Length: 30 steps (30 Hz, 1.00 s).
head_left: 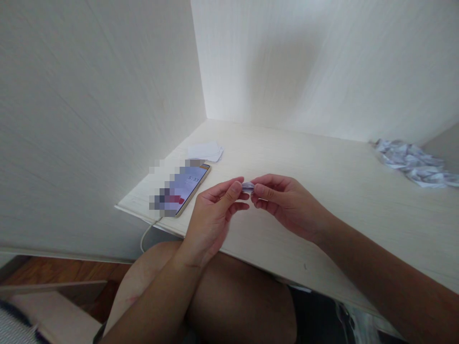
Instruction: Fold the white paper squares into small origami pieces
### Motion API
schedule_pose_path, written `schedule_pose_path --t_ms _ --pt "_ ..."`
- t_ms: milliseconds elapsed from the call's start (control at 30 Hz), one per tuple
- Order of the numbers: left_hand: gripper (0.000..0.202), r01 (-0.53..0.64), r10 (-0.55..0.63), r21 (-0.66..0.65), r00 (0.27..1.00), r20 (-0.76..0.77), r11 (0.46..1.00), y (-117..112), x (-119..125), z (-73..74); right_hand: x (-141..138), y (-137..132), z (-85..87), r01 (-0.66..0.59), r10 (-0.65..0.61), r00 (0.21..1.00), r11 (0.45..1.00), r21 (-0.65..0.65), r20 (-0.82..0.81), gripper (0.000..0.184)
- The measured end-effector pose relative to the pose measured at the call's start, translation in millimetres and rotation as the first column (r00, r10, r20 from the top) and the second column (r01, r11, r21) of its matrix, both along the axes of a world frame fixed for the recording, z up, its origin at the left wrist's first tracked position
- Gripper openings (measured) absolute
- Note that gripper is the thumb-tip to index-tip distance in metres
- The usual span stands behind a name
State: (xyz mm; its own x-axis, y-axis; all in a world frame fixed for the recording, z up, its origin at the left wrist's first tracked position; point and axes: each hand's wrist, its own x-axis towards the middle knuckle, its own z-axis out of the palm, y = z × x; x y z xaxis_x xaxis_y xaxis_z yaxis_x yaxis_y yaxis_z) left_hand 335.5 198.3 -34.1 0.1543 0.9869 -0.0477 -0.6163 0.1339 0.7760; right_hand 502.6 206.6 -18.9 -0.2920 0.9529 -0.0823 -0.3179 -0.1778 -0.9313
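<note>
Between my two hands, just above the white desk, is a small folded piece of white paper [247, 187]. My left hand [219, 210] pinches its left end between thumb and fingers. At the other end, my right hand [278, 198] grips it the same way, thumb on the near side. Most of the paper is covered by my fingertips, so its full shape is hidden. Left of my left hand lies a phone [186, 188] with its screen lit, partly blurred out. Behind the phone rests a small stack of white paper sheets [205, 151].
Crumpled, folded white paper [412, 162] lies in a heap at the desk's far right. A white cable [145, 236] runs from the phone over the front edge of the desk [322, 172]. Pale panels stand at the left and back.
</note>
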Motion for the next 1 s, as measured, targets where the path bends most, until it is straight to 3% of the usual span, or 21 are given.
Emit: schedule_pose_path --t_ms 267,667,1000 --pt "0.034 0.044 -0.044 -0.002 0.999 0.000 0.999 -1.0 2.4 -1.2 0.3 -2.9 3.7 -0.014 0.013 1.000 0.999 -0.040 -0.018 0.017" --pt "0.030 0.022 -0.022 -0.007 1.000 0.004 1.000 -1.5 2.0 -0.8 1.1 -3.2 3.0 -0.043 0.042 0.999 0.998 -0.053 -0.023 0.017" --pt "0.017 0.148 -0.145 0.118 0.989 -0.036 0.982 -4.9 -6.8 6.5 6.8 -4.5 8.7 -0.226 0.219 0.971 0.972 -0.070 -0.096 0.020"
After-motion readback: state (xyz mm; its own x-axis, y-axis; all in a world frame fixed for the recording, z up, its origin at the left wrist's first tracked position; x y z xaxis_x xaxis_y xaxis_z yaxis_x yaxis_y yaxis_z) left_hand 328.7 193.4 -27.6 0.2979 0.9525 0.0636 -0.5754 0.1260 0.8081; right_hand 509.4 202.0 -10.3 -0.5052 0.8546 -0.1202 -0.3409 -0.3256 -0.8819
